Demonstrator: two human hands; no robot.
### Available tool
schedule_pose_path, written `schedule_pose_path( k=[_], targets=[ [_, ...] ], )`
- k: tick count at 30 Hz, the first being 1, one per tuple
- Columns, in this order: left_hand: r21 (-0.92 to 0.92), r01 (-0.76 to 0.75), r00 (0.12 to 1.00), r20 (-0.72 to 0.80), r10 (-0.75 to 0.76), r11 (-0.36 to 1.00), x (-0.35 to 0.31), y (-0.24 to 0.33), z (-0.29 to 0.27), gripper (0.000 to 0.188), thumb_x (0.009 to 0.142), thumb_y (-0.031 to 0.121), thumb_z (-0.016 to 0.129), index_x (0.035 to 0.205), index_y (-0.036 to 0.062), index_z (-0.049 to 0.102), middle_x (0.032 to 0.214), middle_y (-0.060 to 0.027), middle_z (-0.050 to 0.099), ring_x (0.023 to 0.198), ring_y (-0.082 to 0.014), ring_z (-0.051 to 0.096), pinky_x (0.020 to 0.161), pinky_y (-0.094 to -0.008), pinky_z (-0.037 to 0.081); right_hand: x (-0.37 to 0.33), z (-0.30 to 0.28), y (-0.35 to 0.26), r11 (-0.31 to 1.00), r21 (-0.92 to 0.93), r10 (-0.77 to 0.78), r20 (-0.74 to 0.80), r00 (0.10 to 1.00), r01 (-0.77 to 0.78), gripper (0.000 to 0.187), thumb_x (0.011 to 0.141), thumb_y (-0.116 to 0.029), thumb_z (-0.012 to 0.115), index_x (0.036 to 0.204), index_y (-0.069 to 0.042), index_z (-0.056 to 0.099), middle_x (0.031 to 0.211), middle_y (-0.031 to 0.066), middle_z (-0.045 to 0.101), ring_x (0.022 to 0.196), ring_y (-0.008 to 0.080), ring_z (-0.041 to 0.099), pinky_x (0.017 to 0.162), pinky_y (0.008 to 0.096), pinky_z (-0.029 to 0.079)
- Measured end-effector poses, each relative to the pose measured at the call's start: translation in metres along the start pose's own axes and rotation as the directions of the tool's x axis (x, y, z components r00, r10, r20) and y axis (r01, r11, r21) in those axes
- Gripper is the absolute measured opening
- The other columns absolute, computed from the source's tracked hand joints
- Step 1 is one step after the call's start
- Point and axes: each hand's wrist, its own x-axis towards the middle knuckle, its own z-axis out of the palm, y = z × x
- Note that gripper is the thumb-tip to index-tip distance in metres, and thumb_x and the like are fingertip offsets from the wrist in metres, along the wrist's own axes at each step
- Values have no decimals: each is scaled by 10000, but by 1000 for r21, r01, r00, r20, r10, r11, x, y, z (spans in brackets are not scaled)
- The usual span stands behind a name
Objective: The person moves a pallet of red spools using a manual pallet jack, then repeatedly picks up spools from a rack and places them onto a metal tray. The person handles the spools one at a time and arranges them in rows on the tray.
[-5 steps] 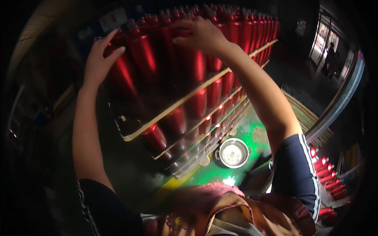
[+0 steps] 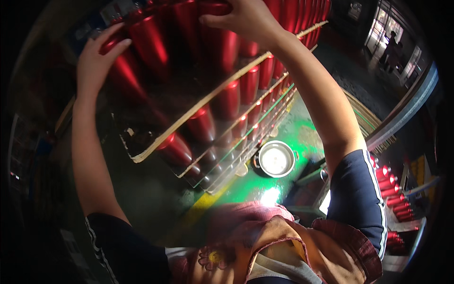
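Observation:
My left hand [image 2: 92, 64] reaches to the left end of a rack of red metal bottles. Its thumb and fingers curve round the upper end of a red metal bottle [image 2: 125, 75], which stands at a slant in the picture. Further right, my right hand [image 2: 246, 16] is at the top of another red metal bottle [image 2: 221, 49], thumb against its upper part; the picture's upper edge cuts off its other fingers. Between the hands, more red bottles [image 2: 149, 45] stand close together on the top board [image 2: 203, 102].
Lower tiers of the rack hold more bottles [image 2: 201, 123]. A metal pot [image 2: 276, 159] sits on the green floor [image 2: 253, 189]. Several red bottles [image 2: 392, 189] lie at the right beside a curved metal rail [image 2: 411, 111]. Dark figures [image 2: 390, 49] appear near a bright doorway.
The view has shifted, so the rack, pot and bottles sit higher and further left. Both hands remain at the bottle tops; part of the right hand now passes beyond the upper edge.

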Motion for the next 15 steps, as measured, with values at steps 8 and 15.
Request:
schedule_pose_path(
  k=[8, 15],
  targets=[
    [-2, -132, 913, -389, 121, 991, -79, 36, -37, 320, 856, 88, 720, 1167, 28, 679, 1132, -67, 685, 1089, -191, 608, 978, -329, 481, -153, -25, 76, 851, 513, 307, -660, 685, 113, 474, 822, -53, 714, 1281, -57, 596, 1208, 76, 576, 1110, 165, 540, 998, 279, 407],
    [-914, -156, 861, -312, -401, 375, -152, 148, 25, 533, 890, 390, 600, 1256, 5, 561, 1215, -251, 594, 1115, -371, 578, 907, -563, 519, -307, -57, 143, 314, 944, 852, -329, 407, 105, 441, 910, -212, 641, 1309, -62, 528, 1179, 76, 613, 1125, 212, 566, 1007, 423, 465]
  ],
)
